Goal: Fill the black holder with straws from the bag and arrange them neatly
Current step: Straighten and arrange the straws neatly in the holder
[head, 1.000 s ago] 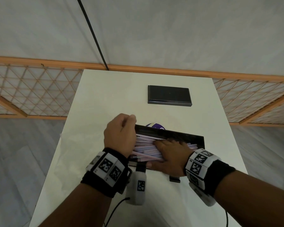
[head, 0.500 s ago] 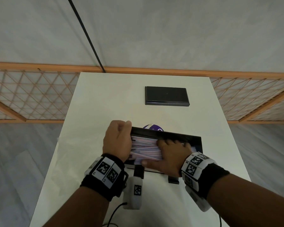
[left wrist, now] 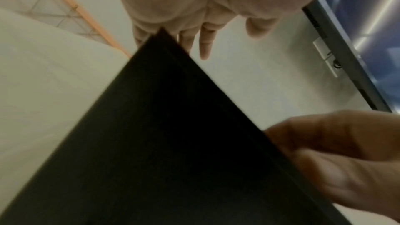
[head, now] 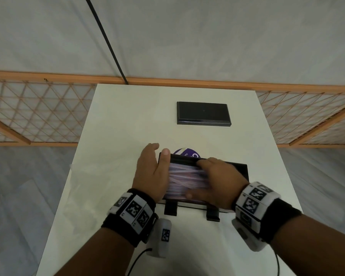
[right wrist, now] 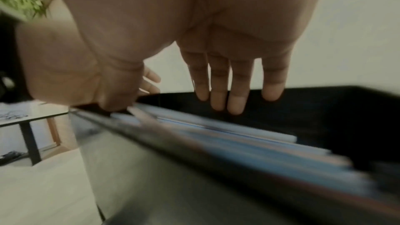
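The black holder (head: 241,169) stands on two feet near the front of the white table (head: 112,136), with pale pink and blue straws (head: 184,176) lying lengthwise inside. My left hand (head: 153,170) lies flat against its left end, fingers straight (left wrist: 203,47) and thumb over the back rim. My right hand (head: 215,180) is spread over the straws, its straight fingers (right wrist: 227,95) reaching the back wall and its thumb at the front edge. In the right wrist view the straws (right wrist: 227,131) look blurred inside the holder (right wrist: 324,109). The holder wall (left wrist: 173,143) fills the left wrist view.
A flat black rectangular piece (head: 203,113) lies at the far side of the table. A purple round object (head: 184,153) peeks out just behind the holder. An orange lattice fence (head: 38,112) runs behind the table. Faint clear plastic seems to lie at the left table edge (head: 76,172).
My left hand has gone from a fist to a flat hand against the holder's left end. My right hand has slid farther across the straws toward the back wall.
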`<action>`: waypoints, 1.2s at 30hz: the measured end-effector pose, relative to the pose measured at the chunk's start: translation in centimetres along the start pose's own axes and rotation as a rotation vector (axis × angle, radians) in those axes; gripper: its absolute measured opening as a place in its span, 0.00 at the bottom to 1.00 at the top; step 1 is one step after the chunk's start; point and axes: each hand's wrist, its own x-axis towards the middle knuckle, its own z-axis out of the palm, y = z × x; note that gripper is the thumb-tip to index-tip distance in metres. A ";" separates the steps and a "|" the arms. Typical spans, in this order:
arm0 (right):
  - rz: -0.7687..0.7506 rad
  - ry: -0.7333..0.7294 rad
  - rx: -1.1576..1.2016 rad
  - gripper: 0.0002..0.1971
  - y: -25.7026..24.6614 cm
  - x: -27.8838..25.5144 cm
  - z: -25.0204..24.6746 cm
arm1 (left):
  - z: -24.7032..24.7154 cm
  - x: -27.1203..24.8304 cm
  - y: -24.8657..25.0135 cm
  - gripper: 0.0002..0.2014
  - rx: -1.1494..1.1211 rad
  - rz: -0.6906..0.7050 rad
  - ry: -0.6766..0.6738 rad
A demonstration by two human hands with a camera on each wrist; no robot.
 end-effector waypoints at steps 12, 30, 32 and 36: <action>0.101 0.026 -0.102 0.32 1.1 -2.2 2.3 | 0.7 0.5 -1.9 0.22 0.039 0.050 -0.177; 0.004 0.169 -0.039 0.11 -0.1 -2.0 1.6 | 0.7 -0.5 -3.5 0.21 0.013 0.026 -0.136; -0.073 0.136 0.081 0.10 -0.5 -2.7 1.4 | 0.7 -0.5 -3.6 0.21 -0.007 0.032 -0.132; -0.101 -0.139 -0.083 0.30 -1.2 -3.0 2.6 | 1.0 -0.6 -3.7 0.23 -0.063 0.029 -0.121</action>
